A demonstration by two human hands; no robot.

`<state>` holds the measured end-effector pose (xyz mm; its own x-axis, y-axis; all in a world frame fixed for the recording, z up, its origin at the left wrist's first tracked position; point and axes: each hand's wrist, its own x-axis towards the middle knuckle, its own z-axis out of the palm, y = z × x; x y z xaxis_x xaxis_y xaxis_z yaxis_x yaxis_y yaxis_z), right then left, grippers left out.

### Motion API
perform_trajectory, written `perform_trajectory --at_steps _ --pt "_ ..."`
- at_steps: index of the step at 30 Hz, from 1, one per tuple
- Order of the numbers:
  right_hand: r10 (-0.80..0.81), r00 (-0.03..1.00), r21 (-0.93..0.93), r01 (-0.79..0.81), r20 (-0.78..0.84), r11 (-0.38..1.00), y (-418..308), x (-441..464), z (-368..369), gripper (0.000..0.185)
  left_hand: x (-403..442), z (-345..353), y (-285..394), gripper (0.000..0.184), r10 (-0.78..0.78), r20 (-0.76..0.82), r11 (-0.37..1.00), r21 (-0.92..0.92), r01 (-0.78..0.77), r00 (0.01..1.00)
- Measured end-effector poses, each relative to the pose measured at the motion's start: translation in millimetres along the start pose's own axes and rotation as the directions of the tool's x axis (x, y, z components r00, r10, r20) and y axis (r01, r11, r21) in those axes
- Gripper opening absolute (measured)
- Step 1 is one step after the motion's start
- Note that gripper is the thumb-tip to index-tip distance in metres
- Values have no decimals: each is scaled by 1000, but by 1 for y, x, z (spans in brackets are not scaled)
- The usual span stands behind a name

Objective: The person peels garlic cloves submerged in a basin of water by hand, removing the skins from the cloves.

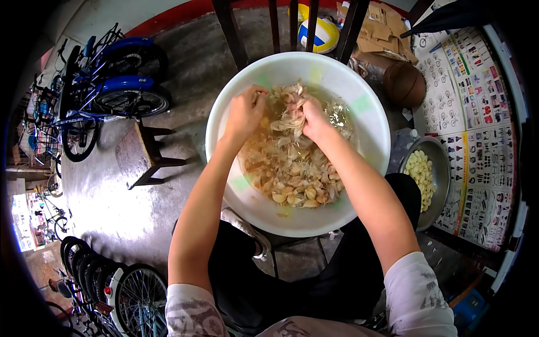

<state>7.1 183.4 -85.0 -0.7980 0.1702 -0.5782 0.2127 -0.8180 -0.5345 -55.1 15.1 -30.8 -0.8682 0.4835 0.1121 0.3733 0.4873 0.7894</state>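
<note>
A large white plastic basin (370,149) in front of me holds water, loose garlic skins (258,163) and garlic cloves (295,195). My right hand (318,121) is closed on a clump of wet, papery garlic skins (289,121) above the water. Over the left part of the basin, my left hand (247,111) has its fingers curled in, and what they hold, if anything, is hidden. The two hands are a short way apart. Most of the cloves lie at the near side of the basin, mixed with skins.
On my right, a metal bowl (443,168) contains peeled garlic cloves (419,171). A basketball (404,84), a cardboard box (382,31) and a volleyball (319,35) lie beyond. A wooden stool (140,151) and blue bicycles (120,84) stand left, with several tyres (84,258) nearer.
</note>
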Motion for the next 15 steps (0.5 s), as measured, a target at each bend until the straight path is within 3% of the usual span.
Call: perform_trajectory --at_steps 2,4,6,7,9,11,12,14,15 --pt "-103 989 -200 81 -103 977 -3 -11 14 19 0 -1 1 18 5 7 1000 -3 -4 1000" --pt "-89 992 -208 69 -86 976 -9 -17 16 18 -1 -1 0 18 10 15 1000 -8 -10 1000" --pt "-75 995 -217 58 -70 974 -10 -18 14 18 -2 -3 1 23 49 174 999 -7 -48 983" --pt "-59 997 -153 50 -56 987 -11 -16 14 19 -3 -4 3 23 48 175 999 -6 -47 983" --pt "-42 998 -88 39 -38 995 -15 -15 16 23 -7 -6 10 32 -46 431 999 19 42 901" --pt "-3 991 55 -4 131 998 -23 -18 18 36 -11 -9 21 36 -27 465 999 51 3 885" --pt "-2 991 54 -5 131 999 -27 -24 27 36 -12 -10 23 39 -8 499 996 82 -38 867" --pt "-205 965 -227 166 -161 960 -32 -34 48 36 -11 -7 12 38 18 474 990 117 -83 880" --pt "-271 954 -451 186 -131 873 -31 -28 43 37 -10 -7 9 37 47 450 980 152 -129 892"
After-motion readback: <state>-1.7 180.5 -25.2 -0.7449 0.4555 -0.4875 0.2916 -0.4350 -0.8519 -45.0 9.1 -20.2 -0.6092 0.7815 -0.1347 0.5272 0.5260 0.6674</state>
